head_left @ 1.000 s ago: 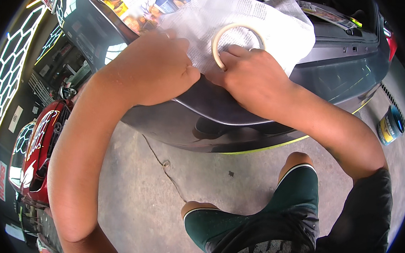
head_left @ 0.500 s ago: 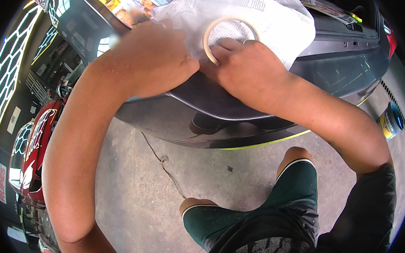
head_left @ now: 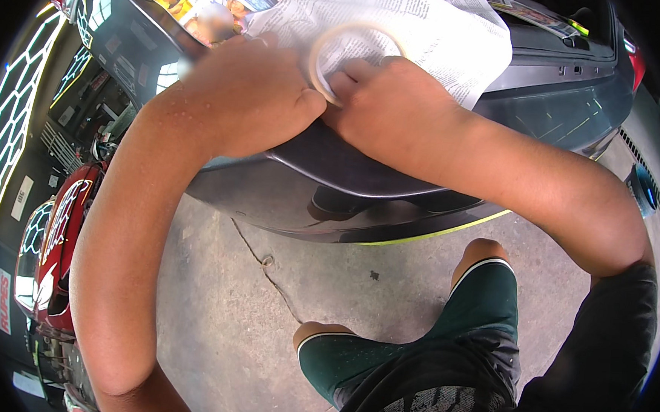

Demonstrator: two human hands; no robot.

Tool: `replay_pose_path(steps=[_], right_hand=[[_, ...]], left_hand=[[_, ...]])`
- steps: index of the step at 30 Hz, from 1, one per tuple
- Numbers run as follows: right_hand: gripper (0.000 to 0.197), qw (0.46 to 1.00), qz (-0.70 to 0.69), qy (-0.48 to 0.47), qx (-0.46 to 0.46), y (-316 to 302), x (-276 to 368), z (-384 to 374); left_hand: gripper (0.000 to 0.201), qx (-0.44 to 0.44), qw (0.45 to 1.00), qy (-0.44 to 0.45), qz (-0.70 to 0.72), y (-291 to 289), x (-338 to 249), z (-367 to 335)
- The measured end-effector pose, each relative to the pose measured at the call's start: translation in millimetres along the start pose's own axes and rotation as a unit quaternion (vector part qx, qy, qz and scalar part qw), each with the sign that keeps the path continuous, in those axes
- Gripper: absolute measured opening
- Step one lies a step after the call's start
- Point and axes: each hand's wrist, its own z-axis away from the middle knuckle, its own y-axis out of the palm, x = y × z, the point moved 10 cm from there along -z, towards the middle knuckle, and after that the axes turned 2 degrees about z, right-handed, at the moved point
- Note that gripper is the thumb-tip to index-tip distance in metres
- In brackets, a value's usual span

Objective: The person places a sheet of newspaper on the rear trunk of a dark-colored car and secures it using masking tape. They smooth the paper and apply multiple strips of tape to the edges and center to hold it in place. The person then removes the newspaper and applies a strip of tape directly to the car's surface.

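Note:
A roll of pale masking tape [head_left: 315, 63] stands on its edge over the newspaper, and my right hand [head_left: 389, 108] grips it with the fingers curled through the ring. Right beside it, my left hand [head_left: 249, 99] is closed over the border of the newspaper [head_left: 446, 39], its thumb side almost touching my right hand. What the left fingertips hold is hidden behind the hand. The newspaper covers part of the dark grey car's rear [head_left: 363, 159], and a coloured page lies at its left end.
A yellow-green strip [head_left: 434, 229] runs along the bumper's lower edge. On the concrete floor lies a thin cord [head_left: 266, 266]. A blue bucket [head_left: 641, 191] stands at the right, and a red car [head_left: 67, 243] is at the left. The open boot [head_left: 560, 31] shows at the upper right.
My right hand and the tape roll have moved a little left, closer to my left hand. The left hand stays nearly in place, and the newspaper has shifted slightly.

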Motion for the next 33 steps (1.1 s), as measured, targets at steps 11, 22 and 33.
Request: replay_pose_path(steps=[11,22,33], right_hand=[[0.048,0.983,-0.17,0.004,-0.067,0,-24,25],[0.049,0.964,-0.236,0.063,-0.104,-6,-43,97],[0.026,0.971,-0.186,0.008,-0.149,6,-35,90]], left_hand=[[0.038,0.059,0.99,-0.095,0.086,2,7,11],[0.055,0.006,0.995,-0.069,0.073,-10,-99,24],[0.021,-0.17,0.941,-0.237,0.173,-87,-54,120]])
